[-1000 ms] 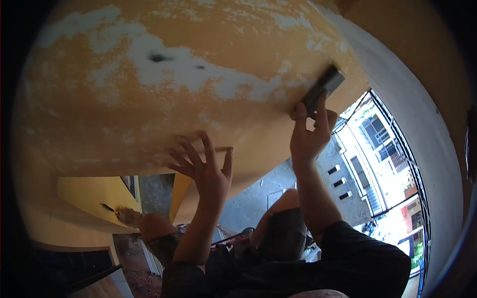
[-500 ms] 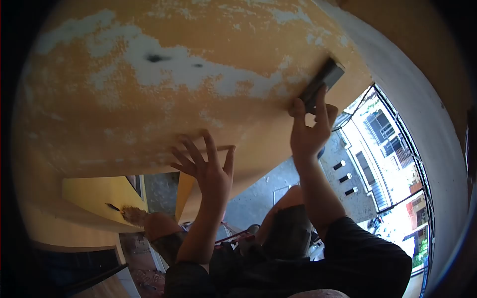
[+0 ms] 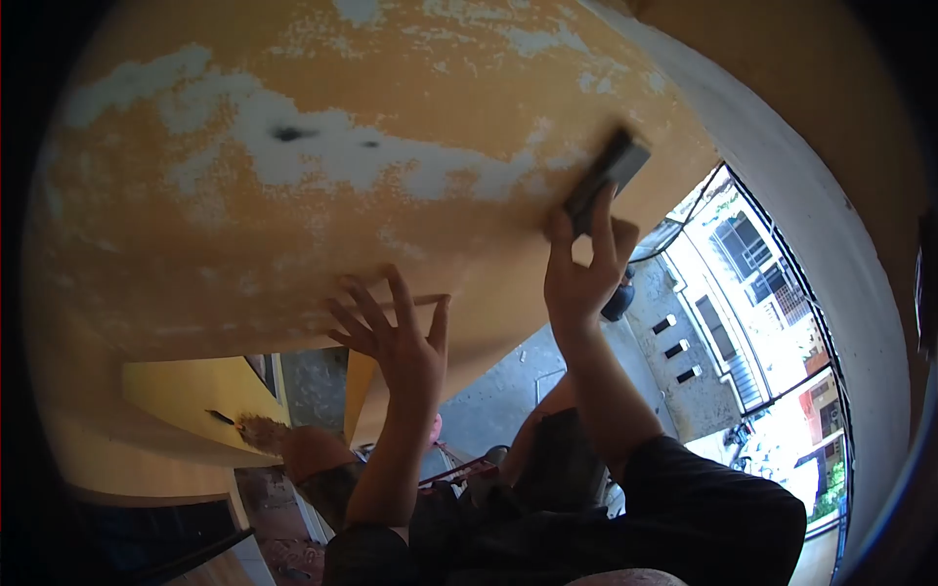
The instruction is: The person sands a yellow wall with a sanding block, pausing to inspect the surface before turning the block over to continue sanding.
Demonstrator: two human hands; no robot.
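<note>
My right hand [image 3: 584, 283] is raised and closed around the lower end of a dark grey sanding block [image 3: 623, 171], thumb on one side and fingers on the other. The block lies tilted against the painted surface [image 3: 469, 234] overhead, near its right edge. That surface is orange-yellow with rough whitish patches [image 3: 293, 146] and two dark spots. Lower and to the left, my left hand [image 3: 408, 356] has its fingers spread, fingertips at the same surface; it holds nothing.
Far below my legs is a grey floor [image 3: 498, 371]. A yellow ledge [image 3: 186, 391] at lower left carries a dark thin tool [image 3: 220, 417] beside a brown crumbly pile [image 3: 262, 433]. A dark round object [image 3: 619, 301] is beyond my right wrist. A pale beam [image 3: 782, 166] curves along the right.
The view has shifted slightly. My right hand and the sanding block have moved a little to the left along the surface. My left hand stays spread in about the same place.
</note>
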